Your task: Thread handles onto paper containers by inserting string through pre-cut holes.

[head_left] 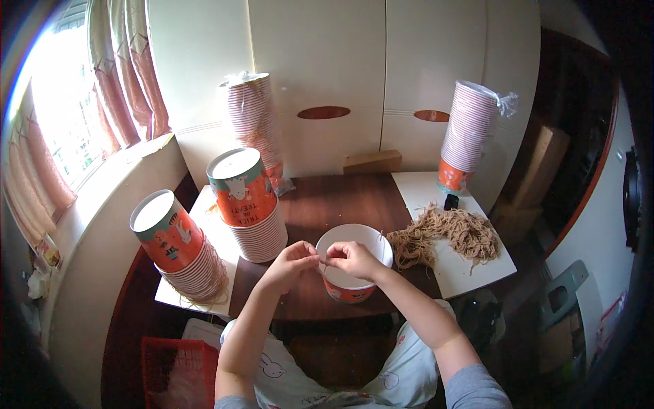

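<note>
A white paper bucket (pixel 354 235) with an orange printed outside stands in front of me, its open mouth facing up. Over its left near rim, my left hand (pixel 296 260) and my right hand (pixel 354 260) meet with fingertips pinched together. Between them shows a short bit of thin brown cord (pixel 324 267), mostly hidden by the fingers. To the right of the bucket lies a tangled heap of brown cords (pixel 449 235), spread over the brown tabletop and a white board.
Upside-down stacks of printed buckets stand on the left: a near stack (pixel 174 238), a middle stack (pixel 248 201) and a bagged stack (pixel 252 116) behind. Another tall stack (pixel 470 129) rises at the back right. A red crate (pixel 178 368) sits below the table's left side.
</note>
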